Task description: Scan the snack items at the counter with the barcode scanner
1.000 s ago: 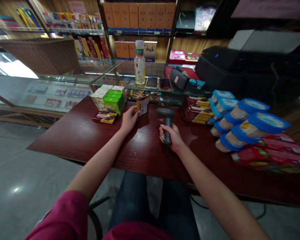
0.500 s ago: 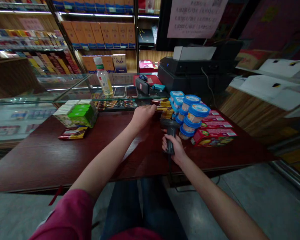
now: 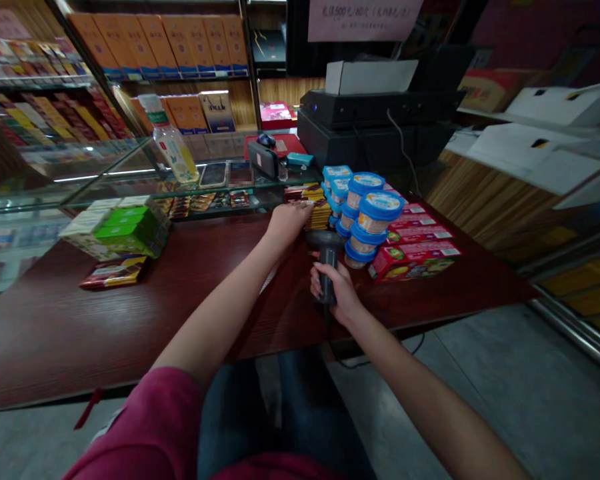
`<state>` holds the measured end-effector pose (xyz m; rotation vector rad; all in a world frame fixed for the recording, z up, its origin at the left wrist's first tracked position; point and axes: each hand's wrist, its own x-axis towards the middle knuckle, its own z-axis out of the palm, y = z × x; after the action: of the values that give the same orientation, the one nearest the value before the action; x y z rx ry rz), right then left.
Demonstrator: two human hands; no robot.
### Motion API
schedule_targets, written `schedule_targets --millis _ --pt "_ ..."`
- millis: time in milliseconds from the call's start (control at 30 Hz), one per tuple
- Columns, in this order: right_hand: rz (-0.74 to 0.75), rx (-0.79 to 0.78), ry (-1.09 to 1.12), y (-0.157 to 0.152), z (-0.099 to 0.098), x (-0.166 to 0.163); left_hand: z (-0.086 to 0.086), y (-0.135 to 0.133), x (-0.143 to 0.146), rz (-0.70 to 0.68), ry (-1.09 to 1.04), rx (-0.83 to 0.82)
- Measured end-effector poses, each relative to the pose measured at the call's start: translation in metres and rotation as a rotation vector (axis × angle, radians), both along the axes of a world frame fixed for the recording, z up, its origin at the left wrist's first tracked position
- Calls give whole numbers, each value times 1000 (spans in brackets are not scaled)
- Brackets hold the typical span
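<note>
My right hand (image 3: 337,288) is wrapped around the handle of a dark barcode scanner (image 3: 327,267), held upright over the table with its cord hanging down. My left hand (image 3: 289,223) reaches to a stack of yellow-and-red snack packets (image 3: 319,212). Its fingers are curled over the near left side of the stack, gripping a packet there; the fingertips are partly hidden. Right of the stack stand blue-lidded tubs (image 3: 376,220), piled up. On the left, a similar snack packet (image 3: 114,272) lies flat in front of green and white boxes (image 3: 130,230).
Red boxes (image 3: 415,259) lie right of the tubs on the dark wooden table (image 3: 190,267). Behind are a glass counter with a drink bottle (image 3: 173,147), phones (image 3: 213,175) and a black cash register (image 3: 370,143). Stocked shelves stand at the back.
The view has shifted, so most things on the table sit further left in it. My left hand stays at the packet stack, and my right hand still holds the barcode scanner.
</note>
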<state>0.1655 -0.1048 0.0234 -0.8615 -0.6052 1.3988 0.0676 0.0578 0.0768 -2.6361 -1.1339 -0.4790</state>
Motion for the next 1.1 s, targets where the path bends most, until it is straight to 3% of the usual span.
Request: schedule_targets --millis 133,267,367,467,667,800,933,1100 --pt "26 5 -36 -1 0 -1 -18 9 -16 -173 -170 -42" --pt "123 24 -44 1 1 0 -46 -6 -71 -314 -290 -14" --pt "228 25 -35 7 2 -1 -59 -32 -135 -206 -342 27" --pt "328 7 18 16 3 -15 -59 -59 -205 -46 -401 77" --pt "537 -78 152 34 6 -93 -54 -98 -333 288 -428 63" --pt "626 -121 238 35 7 -163 -60 -111 -396 437 -435 1" --pt "655 -132 274 29 6 -226 -71 -106 -429 473 -534 -115" --pt "660 -74 210 20 6 -272 -84 -93 -435 424 -550 -157"
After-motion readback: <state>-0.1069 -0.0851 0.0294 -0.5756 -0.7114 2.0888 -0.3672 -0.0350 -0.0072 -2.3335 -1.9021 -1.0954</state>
